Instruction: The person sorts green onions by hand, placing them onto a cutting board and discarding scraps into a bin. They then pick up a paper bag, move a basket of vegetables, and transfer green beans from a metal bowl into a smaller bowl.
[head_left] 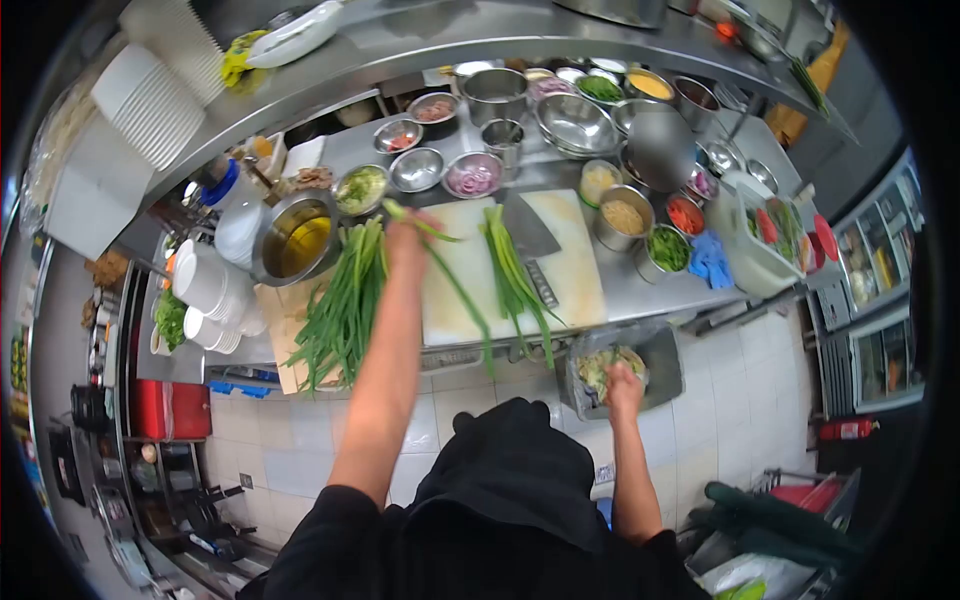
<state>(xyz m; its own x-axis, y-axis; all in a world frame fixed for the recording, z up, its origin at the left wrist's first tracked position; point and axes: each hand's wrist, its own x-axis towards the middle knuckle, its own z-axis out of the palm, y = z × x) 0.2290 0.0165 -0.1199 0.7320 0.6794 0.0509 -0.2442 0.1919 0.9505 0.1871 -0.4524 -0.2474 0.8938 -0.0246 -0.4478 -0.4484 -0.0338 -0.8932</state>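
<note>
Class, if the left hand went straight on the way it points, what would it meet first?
The left hand would probably meet the small empty bowl, though depth is unclear.

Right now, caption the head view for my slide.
Left hand at green onions, right hand over a bin, cleaver lying on the cutting board.

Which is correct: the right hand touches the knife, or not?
Apart. The head view shows the right hand over the grey bin, the knife away on the cutting board.
</note>
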